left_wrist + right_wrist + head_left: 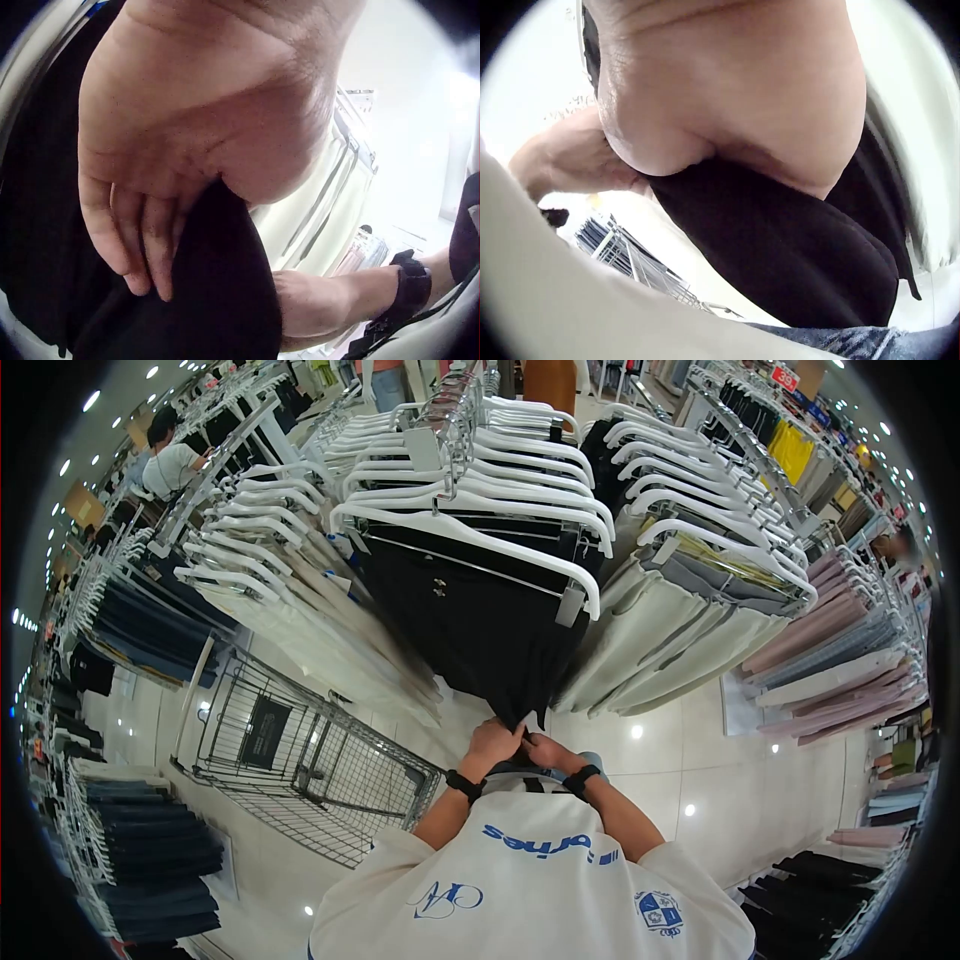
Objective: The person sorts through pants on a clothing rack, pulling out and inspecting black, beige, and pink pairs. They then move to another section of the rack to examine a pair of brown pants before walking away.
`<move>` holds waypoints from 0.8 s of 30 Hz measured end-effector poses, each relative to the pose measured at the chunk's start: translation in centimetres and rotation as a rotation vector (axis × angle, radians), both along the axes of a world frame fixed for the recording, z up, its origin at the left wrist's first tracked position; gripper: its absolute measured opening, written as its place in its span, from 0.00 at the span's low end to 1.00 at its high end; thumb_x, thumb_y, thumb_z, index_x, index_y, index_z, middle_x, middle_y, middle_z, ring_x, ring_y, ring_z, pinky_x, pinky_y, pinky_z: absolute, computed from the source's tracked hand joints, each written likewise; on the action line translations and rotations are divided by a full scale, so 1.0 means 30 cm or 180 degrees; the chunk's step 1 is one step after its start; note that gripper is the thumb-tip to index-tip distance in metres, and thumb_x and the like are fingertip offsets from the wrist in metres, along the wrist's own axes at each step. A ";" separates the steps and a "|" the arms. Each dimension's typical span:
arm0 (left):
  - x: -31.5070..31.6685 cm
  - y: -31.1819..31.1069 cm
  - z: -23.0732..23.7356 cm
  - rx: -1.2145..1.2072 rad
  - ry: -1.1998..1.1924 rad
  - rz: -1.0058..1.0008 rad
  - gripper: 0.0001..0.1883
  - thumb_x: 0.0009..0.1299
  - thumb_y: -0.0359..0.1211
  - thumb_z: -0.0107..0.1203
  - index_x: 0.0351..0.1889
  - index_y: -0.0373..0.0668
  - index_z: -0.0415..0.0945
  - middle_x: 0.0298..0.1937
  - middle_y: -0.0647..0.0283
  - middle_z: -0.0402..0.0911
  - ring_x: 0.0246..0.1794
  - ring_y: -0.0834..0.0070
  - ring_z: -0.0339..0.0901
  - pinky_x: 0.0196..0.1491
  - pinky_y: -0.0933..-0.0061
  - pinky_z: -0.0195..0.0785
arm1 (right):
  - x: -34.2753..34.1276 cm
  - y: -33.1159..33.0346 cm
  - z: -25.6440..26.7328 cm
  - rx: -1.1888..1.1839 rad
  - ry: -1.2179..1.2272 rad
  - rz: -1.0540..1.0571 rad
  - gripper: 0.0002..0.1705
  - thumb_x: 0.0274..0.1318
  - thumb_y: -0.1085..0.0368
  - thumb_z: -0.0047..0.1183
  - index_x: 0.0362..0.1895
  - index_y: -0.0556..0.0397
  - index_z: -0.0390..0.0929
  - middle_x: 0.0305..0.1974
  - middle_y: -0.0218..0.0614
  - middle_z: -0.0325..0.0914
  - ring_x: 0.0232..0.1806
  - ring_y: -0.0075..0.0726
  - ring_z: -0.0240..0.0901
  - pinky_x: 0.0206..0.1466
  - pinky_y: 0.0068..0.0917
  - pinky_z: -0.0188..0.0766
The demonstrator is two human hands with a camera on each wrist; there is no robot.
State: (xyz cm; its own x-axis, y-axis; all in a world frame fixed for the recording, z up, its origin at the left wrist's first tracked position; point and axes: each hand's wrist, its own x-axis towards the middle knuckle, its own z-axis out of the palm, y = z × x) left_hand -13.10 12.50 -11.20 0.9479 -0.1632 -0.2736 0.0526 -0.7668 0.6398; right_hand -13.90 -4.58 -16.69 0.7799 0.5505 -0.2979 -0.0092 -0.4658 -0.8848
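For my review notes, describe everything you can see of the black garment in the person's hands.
The black garment is plain and matte, its fabric looking soft, with small metallic fastenings near the top. It hangs from a white hanger, a grey clip at its right end, in front of other hangers and between pale garments. It slants toward the person, narrowing into folds where the left hand and right hand grip its lower part.

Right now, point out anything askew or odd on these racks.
The black garment looks askew: its lower end is drawn to a bunched point by the left hand and right hand, unlike the pale garments beside it.
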 end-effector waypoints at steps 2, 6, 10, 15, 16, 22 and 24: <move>0.013 0.029 -0.100 -0.0390 -0.0026 -0.0027 0.26 0.72 0.53 0.48 0.48 0.39 0.79 0.46 0.37 0.80 0.50 0.39 0.75 0.51 0.52 0.71 | 0.011 -0.006 0.036 -0.0759 0.0352 -0.0176 0.28 0.69 0.50 0.42 0.39 0.67 0.78 0.34 0.55 0.81 0.39 0.57 0.77 0.46 0.41 0.70; 0.005 0.063 -0.065 -0.0805 -0.0045 0.0031 0.23 0.74 0.46 0.46 0.53 0.35 0.76 0.51 0.38 0.78 0.55 0.41 0.73 0.56 0.53 0.68 | 0.028 -0.026 0.028 -0.0711 0.0401 -0.0222 0.27 0.68 0.50 0.45 0.38 0.66 0.78 0.36 0.50 0.81 0.40 0.47 0.77 0.49 0.36 0.70; -0.009 0.117 -0.051 -0.1067 0.0477 0.0407 0.30 0.75 0.50 0.46 0.62 0.31 0.68 0.61 0.36 0.72 0.65 0.43 0.66 0.63 0.58 0.63 | 0.085 -0.071 -0.049 0.0429 0.0345 -0.0232 0.21 0.64 0.53 0.51 0.40 0.62 0.77 0.35 0.42 0.80 0.40 0.36 0.77 0.48 0.32 0.71; -0.040 0.204 -0.095 -0.0950 0.0559 0.1090 0.28 0.74 0.47 0.47 0.61 0.31 0.69 0.60 0.39 0.74 0.65 0.43 0.66 0.64 0.60 0.63 | 0.176 -0.110 -0.026 0.0518 -0.0174 -0.1243 0.21 0.58 0.57 0.58 0.49 0.58 0.72 0.40 0.38 0.80 0.43 0.30 0.75 0.48 0.29 0.71; -0.043 0.226 -0.107 -0.0950 0.0561 0.1088 0.28 0.74 0.47 0.47 0.61 0.31 0.69 0.60 0.39 0.74 0.65 0.43 0.66 0.64 0.60 0.63 | 0.197 -0.108 0.002 0.0567 -0.0535 -0.1625 0.24 0.54 0.55 0.62 0.48 0.58 0.73 0.39 0.39 0.79 0.41 0.32 0.74 0.45 0.29 0.70; -0.040 0.324 -0.120 -0.1037 0.0205 0.1411 0.25 0.75 0.44 0.47 0.61 0.34 0.71 0.59 0.39 0.75 0.64 0.44 0.68 0.63 0.60 0.63 | 0.307 -0.081 0.160 0.0502 -0.1199 -0.1986 0.26 0.54 0.51 0.63 0.43 0.61 0.72 0.36 0.38 0.75 0.35 0.35 0.71 0.40 0.30 0.70; -0.037 0.332 -0.129 -0.1035 0.0148 0.1478 0.24 0.75 0.43 0.46 0.61 0.35 0.71 0.58 0.39 0.75 0.64 0.44 0.68 0.62 0.60 0.63 | 0.331 -0.078 0.204 0.0419 -0.1023 -0.1758 0.24 0.57 0.53 0.60 0.42 0.61 0.71 0.33 0.36 0.74 0.31 0.34 0.69 0.39 0.30 0.70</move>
State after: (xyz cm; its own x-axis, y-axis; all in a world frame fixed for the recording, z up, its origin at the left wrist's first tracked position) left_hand -14.22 22.46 -15.06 0.9284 0.1850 -0.3222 0.3711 -0.4204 0.8280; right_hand -3.98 -6.91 -10.57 0.9975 0.0590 0.0400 0.0584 -0.3559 -0.9327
